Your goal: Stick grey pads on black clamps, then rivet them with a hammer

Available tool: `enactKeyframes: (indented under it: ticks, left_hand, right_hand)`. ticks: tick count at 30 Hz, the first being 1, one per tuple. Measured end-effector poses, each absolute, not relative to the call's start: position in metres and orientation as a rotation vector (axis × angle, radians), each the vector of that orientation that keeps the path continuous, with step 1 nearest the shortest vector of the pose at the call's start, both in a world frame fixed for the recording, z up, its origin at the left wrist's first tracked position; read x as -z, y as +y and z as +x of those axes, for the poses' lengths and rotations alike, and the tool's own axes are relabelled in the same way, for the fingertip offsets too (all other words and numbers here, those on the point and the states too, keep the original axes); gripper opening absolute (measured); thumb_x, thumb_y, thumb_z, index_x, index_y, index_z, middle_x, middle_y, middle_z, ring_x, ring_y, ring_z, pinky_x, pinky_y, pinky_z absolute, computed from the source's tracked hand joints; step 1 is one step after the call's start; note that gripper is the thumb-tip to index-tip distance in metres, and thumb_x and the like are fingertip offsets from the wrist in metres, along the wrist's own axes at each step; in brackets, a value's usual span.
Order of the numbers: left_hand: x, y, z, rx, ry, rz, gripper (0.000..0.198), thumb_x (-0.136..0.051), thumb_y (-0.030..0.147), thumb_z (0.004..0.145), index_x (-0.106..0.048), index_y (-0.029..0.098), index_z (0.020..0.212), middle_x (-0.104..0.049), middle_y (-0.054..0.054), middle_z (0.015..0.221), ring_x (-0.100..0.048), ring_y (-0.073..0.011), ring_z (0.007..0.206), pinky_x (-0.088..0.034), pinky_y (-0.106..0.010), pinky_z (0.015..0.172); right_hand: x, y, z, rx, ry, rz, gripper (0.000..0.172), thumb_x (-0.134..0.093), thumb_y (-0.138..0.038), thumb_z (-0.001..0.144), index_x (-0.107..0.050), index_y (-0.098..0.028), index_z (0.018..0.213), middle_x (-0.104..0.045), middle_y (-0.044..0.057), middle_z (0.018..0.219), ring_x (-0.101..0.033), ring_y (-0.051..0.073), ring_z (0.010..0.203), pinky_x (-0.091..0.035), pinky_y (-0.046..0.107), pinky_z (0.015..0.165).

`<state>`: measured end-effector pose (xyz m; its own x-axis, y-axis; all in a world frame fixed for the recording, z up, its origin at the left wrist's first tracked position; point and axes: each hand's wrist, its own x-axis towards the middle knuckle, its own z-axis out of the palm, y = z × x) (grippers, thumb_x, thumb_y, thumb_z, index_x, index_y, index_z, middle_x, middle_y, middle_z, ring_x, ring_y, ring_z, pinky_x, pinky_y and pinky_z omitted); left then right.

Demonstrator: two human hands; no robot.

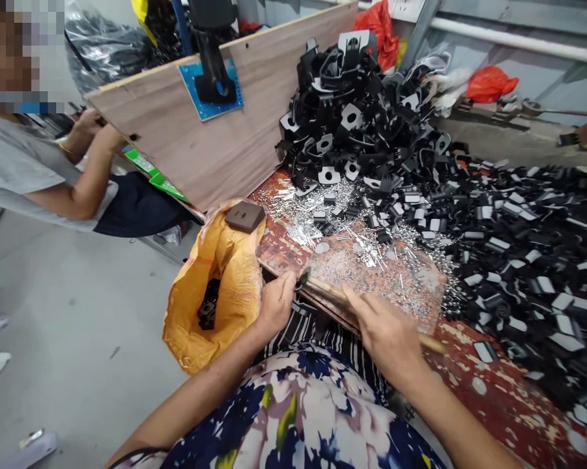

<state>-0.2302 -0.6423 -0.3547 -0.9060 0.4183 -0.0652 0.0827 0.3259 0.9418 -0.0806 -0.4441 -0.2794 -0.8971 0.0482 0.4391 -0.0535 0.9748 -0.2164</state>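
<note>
At the table's front edge, my left hand pinches a small dark part. To its right my right hand is closed around a wooden-handled tool, whose head end meets the part; the handle's other end sticks out beyond the hand. A speckled stone slab lies just past my hands, with metal pins scattered on and behind it. Left of my left hand stands an open yellow sack with black parts inside and a brown block on its rim.
Black clips cover the red table's right side, and larger black parts are piled at the back. A wooden board stands upright at the left. Beyond it sits another person.
</note>
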Motion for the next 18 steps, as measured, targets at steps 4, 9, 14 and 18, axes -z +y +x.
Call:
enactKeyframes:
  ticks: [4,9,14,18]
  left_hand:
    - [0.356,-0.643,-0.231,-1.621,2.280,0.439,0.039,-0.045,0.046,0.101,-0.050,0.023,0.070,-0.050,0.002,0.065,-0.048,-0.0169,0.065,-0.034,-0.029,0.067]
    - [0.359,-0.643,-0.232,-1.637,2.265,0.420,0.040,-0.046,0.048,0.101,-0.052,0.023,0.071,-0.051,0.002,0.065,-0.049,-0.0171,0.065,-0.036,-0.029,0.067]
    - [0.343,-0.644,-0.233,-1.616,2.237,0.516,0.040,-0.046,0.050,0.100,-0.061,0.021,0.077,-0.061,-0.002,0.071,-0.056,-0.0202,0.070,-0.042,-0.030,0.071]
    - [0.315,-0.681,-0.249,-1.335,2.520,0.600,0.036,-0.045,0.050,0.099,-0.068,0.022,0.099,-0.073,-0.003,0.086,-0.067,-0.0227,0.078,-0.047,-0.031,0.075]
  right_hand:
    - [0.289,-0.445,-0.078,-0.256,-2.666,-0.064,0.055,-0.049,-0.012,0.101,-0.053,-0.027,0.154,-0.064,0.002,0.080,-0.056,0.017,0.062,-0.042,0.031,0.056]
    - [0.296,-0.445,-0.075,-0.267,-2.707,-0.014,0.053,-0.048,-0.011,0.101,-0.056,-0.026,0.151,-0.063,0.002,0.079,-0.057,0.016,0.065,-0.043,0.030,0.058]
    - [0.309,-0.447,-0.085,-0.483,-2.834,-0.070,0.044,-0.048,-0.017,0.103,-0.061,-0.021,0.145,-0.068,0.004,0.089,-0.065,0.018,0.078,-0.052,0.029,0.068]
    - [0.310,-0.442,-0.094,-0.418,-2.787,-0.078,0.038,-0.053,-0.013,0.098,-0.068,-0.020,0.133,-0.073,0.010,0.106,-0.066,0.024,0.094,-0.057,0.037,0.079]
